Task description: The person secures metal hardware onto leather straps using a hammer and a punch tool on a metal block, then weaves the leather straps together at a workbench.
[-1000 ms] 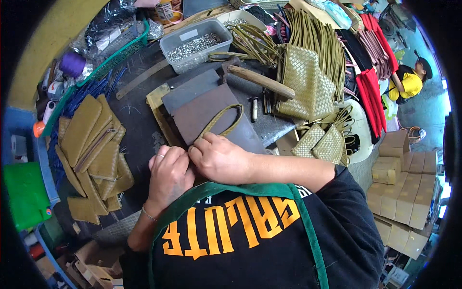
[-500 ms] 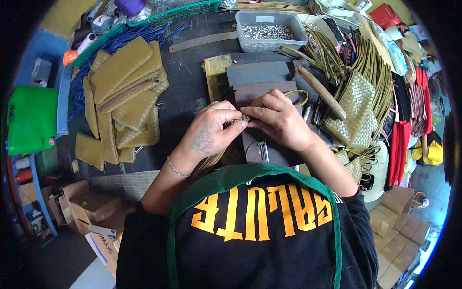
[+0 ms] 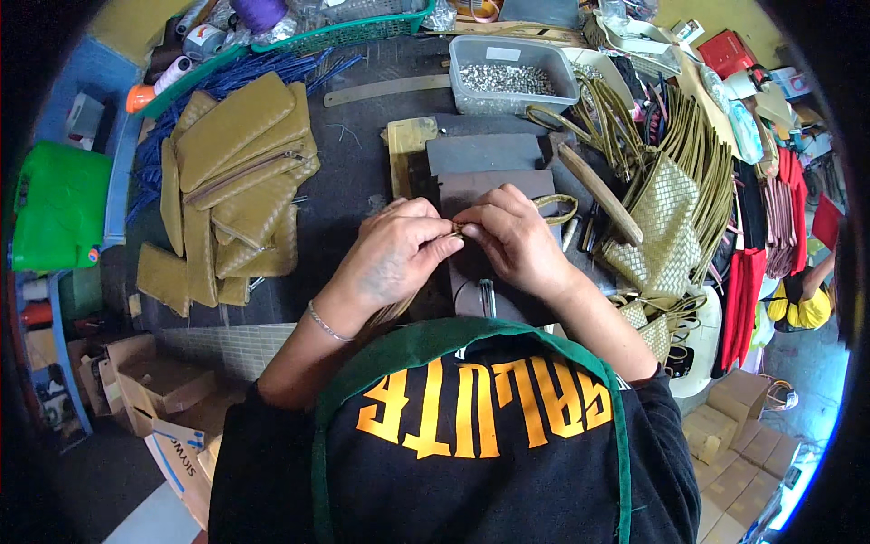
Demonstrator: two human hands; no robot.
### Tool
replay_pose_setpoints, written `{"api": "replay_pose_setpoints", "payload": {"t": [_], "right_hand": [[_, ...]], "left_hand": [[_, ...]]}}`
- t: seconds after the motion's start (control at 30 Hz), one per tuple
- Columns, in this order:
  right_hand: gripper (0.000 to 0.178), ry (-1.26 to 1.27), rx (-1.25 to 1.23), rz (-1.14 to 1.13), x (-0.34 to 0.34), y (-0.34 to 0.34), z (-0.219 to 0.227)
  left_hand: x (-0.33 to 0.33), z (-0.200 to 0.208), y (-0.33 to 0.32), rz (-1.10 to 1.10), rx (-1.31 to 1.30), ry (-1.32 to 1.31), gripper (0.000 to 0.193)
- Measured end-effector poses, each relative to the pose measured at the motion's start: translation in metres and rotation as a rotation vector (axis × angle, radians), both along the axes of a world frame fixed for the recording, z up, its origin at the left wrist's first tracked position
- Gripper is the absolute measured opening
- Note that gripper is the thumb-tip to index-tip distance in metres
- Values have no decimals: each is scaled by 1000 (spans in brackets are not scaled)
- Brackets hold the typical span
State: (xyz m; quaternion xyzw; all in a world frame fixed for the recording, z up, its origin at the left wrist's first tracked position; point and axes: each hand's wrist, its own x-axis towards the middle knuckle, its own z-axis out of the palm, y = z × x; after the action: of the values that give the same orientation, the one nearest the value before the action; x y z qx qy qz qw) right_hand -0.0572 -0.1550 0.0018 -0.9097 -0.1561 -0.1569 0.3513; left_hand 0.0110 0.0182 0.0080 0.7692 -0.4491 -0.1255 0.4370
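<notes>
My left hand (image 3: 394, 252) and my right hand (image 3: 517, 238) meet fingertip to fingertip over the work table. Both are closed in a pinch on a thin olive strap (image 3: 391, 311); its tail hangs past my left wrist. My fingers mostly cover the pinched end, so its details cannot be made out. Beneath the hands lies a dark brown pad (image 3: 485, 185), with a grey block (image 3: 485, 154) just beyond. An olive strap loop (image 3: 557, 209) curves out beside my right hand. A slim metal tool (image 3: 488, 299) lies below it, near my apron.
Olive woven pouches (image 3: 240, 136) are piled at left. A clear bin of small metal fittings (image 3: 512, 77) stands at the back. A wooden stick (image 3: 600, 193), a woven olive piece (image 3: 666, 227) and many straps (image 3: 698, 136) lie right. Another person (image 3: 802, 304) in yellow is at far right.
My hands stay together on the strap, with the fingertips shifting slightly. The whole view has moved a little, and more of the person in yellow shows at far right.
</notes>
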Motion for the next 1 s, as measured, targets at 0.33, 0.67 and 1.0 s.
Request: {"api": "replay_pose_setpoints", "payload": {"t": [0.33, 0.67, 1.0], "right_hand": [[26, -79, -80, 115, -5, 5, 10], [27, -172, -33, 91, -12, 9, 8], [12, -8, -9, -58, -22, 15, 2]], "left_hand": [[-2, 4, 9, -58, 29, 97, 16], [-15, 15, 4, 1, -57, -177, 13], [-14, 12, 1, -11, 64, 2, 11]]}}
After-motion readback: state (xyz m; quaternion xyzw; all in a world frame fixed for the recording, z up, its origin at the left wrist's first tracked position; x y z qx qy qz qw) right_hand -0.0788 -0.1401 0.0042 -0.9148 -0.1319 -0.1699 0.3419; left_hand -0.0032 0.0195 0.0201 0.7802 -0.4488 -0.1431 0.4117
